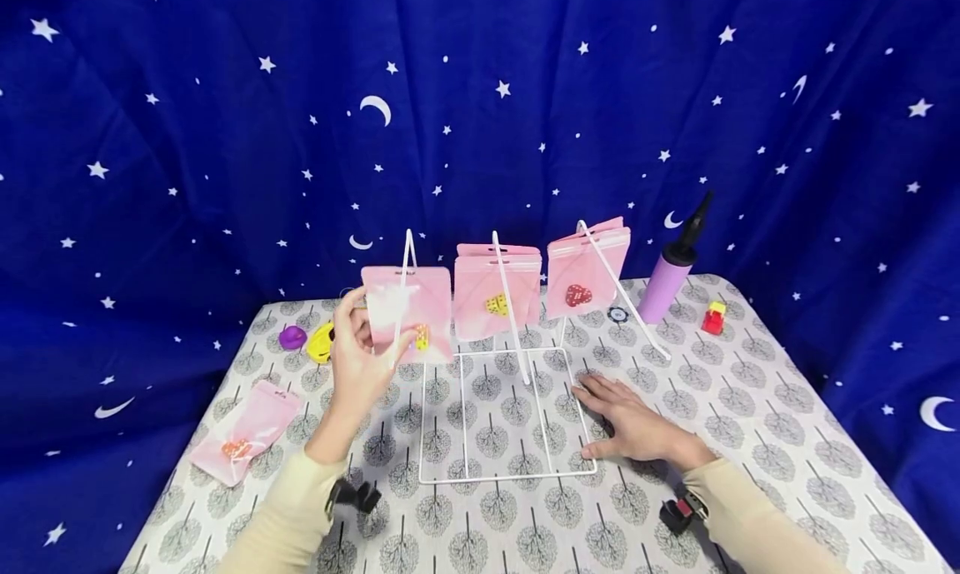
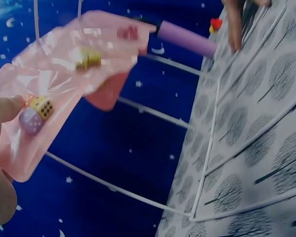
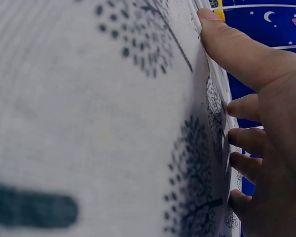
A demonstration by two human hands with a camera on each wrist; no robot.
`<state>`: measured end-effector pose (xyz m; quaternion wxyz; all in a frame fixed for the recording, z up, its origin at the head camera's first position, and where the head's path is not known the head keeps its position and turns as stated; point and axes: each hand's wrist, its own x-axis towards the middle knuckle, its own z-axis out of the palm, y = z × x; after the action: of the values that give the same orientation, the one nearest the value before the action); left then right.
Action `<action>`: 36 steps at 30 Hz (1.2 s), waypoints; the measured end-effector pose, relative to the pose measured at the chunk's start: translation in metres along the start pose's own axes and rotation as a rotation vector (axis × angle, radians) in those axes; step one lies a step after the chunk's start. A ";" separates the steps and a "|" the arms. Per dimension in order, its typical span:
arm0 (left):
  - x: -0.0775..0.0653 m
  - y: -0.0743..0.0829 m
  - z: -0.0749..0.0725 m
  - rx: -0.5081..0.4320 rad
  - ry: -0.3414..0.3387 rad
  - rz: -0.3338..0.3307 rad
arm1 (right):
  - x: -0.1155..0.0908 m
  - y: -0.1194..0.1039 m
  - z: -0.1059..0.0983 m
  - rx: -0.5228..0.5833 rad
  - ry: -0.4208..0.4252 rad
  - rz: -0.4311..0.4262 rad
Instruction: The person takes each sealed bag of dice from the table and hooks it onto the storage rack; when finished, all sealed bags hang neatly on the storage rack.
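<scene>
My left hand (image 1: 356, 341) pinches the left side of a pink zip bag (image 1: 386, 303) between thumb and fingers. Yellow and purple dice (image 2: 37, 113) show through that bag in the left wrist view. At its top, the hang slot overlaps the left prong (image 1: 407, 249) of a white wire display rack (image 1: 510, 477). Pink bags (image 1: 472, 307) with yellow dice hang on the middle prong, and more bags (image 1: 558, 266) with red dice on the right one. My right hand (image 1: 630, 420) rests with spread fingers on the tablecloth, fingertips at the right side of the rack's base.
Left on the table lies another pink bag (image 1: 258, 420) with orange dice. Behind it are a purple toy (image 1: 292, 337) and a yellow toy car (image 1: 319, 345). To the right stand a purple hand pump (image 1: 663, 289) and a small red-and-yellow toy (image 1: 713, 319). A starry blue curtain (image 1: 480, 157) hangs behind.
</scene>
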<state>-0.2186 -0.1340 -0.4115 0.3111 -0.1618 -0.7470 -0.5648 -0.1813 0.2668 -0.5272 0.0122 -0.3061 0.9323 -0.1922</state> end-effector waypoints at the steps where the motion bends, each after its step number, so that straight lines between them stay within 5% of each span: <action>1: 0.006 -0.004 0.002 0.001 0.003 0.002 | 0.000 0.000 0.000 -0.001 0.001 -0.003; 8: 0.028 -0.027 0.016 0.047 0.034 0.100 | 0.000 0.000 0.002 -0.001 0.001 -0.003; 22: 0.028 -0.036 0.018 0.012 0.021 0.042 | 0.000 -0.002 -0.001 0.008 0.004 0.005; 27: 0.021 -0.041 0.010 0.025 -0.021 -0.043 | 0.000 -0.001 0.001 -0.001 0.009 0.000; 32: 0.014 -0.036 -0.008 0.015 -0.070 -0.031 | 0.000 -0.001 0.000 0.007 0.009 -0.001; 36: 0.004 -0.047 -0.026 0.073 -0.095 -0.024 | -0.001 -0.001 0.000 0.006 0.004 0.005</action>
<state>-0.2421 -0.1741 -0.4399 0.2743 -0.1682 -0.7829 -0.5325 -0.1800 0.2661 -0.5270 0.0115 -0.3034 0.9325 -0.1956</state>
